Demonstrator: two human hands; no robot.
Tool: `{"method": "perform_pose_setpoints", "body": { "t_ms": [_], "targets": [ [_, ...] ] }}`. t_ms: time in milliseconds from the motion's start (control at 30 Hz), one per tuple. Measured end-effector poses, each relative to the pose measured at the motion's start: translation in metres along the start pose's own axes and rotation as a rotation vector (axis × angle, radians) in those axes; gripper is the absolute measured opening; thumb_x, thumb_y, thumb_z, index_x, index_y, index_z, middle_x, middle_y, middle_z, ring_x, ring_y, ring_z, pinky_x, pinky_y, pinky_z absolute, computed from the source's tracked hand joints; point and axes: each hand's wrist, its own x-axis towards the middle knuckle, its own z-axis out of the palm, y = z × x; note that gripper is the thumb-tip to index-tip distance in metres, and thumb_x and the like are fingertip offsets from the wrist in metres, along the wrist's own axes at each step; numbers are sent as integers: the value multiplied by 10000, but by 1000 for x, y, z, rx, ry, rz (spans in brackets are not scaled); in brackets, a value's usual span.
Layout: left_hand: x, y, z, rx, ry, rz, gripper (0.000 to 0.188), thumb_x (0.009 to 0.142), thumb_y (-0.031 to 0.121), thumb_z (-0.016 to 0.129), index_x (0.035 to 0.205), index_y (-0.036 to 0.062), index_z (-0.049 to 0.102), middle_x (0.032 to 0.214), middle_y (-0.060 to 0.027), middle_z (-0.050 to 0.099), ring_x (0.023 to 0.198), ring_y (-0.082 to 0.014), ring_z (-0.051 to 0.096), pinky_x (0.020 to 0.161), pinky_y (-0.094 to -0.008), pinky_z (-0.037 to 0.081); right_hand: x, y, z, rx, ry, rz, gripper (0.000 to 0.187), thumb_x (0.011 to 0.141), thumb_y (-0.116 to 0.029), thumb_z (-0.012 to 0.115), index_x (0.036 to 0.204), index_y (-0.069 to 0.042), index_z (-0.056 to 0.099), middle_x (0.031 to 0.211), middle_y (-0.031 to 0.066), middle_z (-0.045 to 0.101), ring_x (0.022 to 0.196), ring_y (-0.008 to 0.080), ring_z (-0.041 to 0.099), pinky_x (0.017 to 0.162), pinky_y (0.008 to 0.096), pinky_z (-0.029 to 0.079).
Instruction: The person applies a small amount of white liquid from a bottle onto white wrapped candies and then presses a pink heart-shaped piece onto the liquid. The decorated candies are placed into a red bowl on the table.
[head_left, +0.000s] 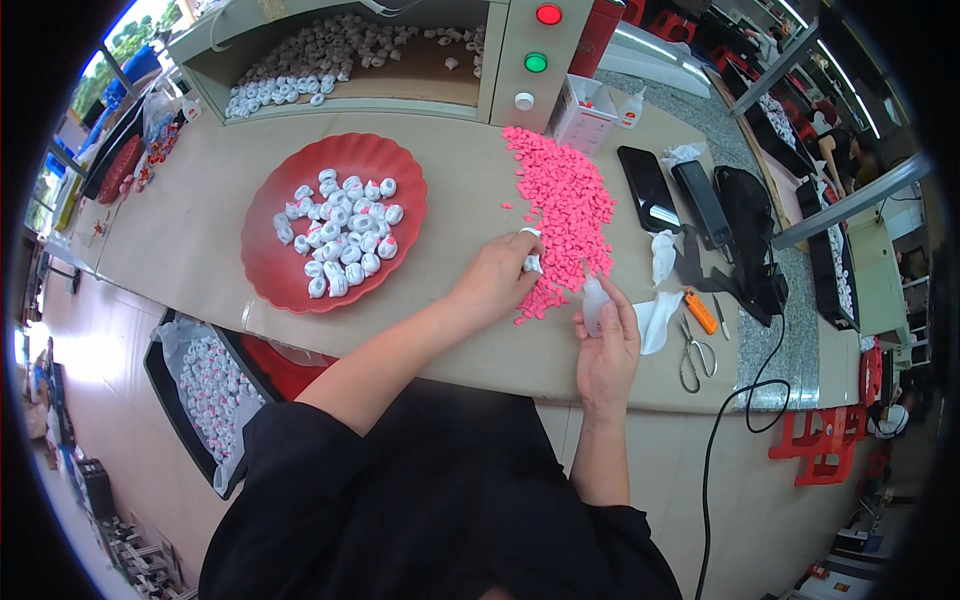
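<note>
1. The left hand [497, 277] is closed on one small white part [531, 262], pinched at the fingertips right at the near edge of the pink pile.
2. The right hand [607, 345] grips one small translucent squeeze bottle [594, 303], nozzle up and tilted toward the left hand; the two hands are near each other but apart.
3. One heap of small pink pieces [565, 205] spreads over the desk [190, 230], too many to count, running from the control box down to the hands.
4. One red scalloped plate [275, 262] lies to the left of the pile, holding roughly thirty white wrapped parts [340, 232]; an exact count cannot be made.
5. To the right lie one black phone [648, 187], one dark oblong case [703, 203], one orange lighter [701, 311], one pair of scissors [695, 357] and three crumpled white tissues [655, 322].
6. One beige control box [533, 62] stands at the back, with one red lamp, one green lamp and one white button; beside it an open tray-like bin [420, 75] holds many more white parts.
7. The desk is covered in plain tan sheeting, with a grey speckled strip at its right end.
8. Below the desk's near-left edge, one black tray [165, 385] holds more white parts.
9. The room is a workshop with a pale floor, red plastic stools [820, 445] at the right, and more workstations behind.
</note>
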Motion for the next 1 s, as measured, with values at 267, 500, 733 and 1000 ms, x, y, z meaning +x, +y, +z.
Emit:
{"method": "perform_pose_setpoints", "body": {
  "t_ms": [267,500,733,1000],
  "targets": [
    [-59,5,-32,-785,12,-399,272,807,-60,562,1076,-50,530,997,-57,496,840,-106,557,718,-227,475,1,11,-5,37,-30,-109,232,843,-123,593,1020,-1,505,928,73,547,756,131,522,644,237,408],
    [-77,4,-22,-756,109,-354,265,803,-89,549,1058,-49,490,917,-65,547,875,-105,561,768,-209,477,-9,28,14,-208,-129,-227,232,842,-122,591,989,5,464,938,107,510,747,122,507,593,247,427],
    [-79,-2,-21,-626,89,-374,236,803,-81,558,1025,-50,485,928,-92,558,860,-123,597,723,-204,498,-18,34,12,-458,-242,-477,259,839,-148,595,998,-11,443,929,91,461,700,127,485,605,227,412],
    [-80,-3,-20,-572,105,-321,229,801,-69,573,1013,-50,487,924,-100,568,867,-138,610,717,-208,503,-21,31,16,-508,-276,-471,232,828,-96,599,981,12,462,890,102,478,736,135,473,615,213,395]
  ]
}}
